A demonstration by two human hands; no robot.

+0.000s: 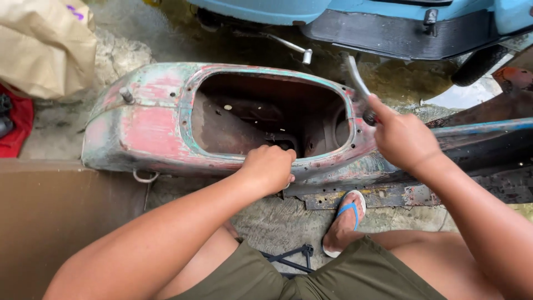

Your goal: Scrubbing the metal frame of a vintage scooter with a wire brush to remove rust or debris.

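On wet concrete floor (277, 222), old scooter body shell (150, 128) lies on its side, paint worn to pink, teal and rust, large oval opening facing up. Left hand (270, 166) clenched over near rim of opening, knuckles up. Right hand (402, 138) wrapped around handle of metal tool (355, 78), shaft angled up and away, head hidden behind fingers at shell's right end. Blue scooter (388, 22) stands just behind. Foot in blue-strapped sandal (345, 214) rests beside shell.
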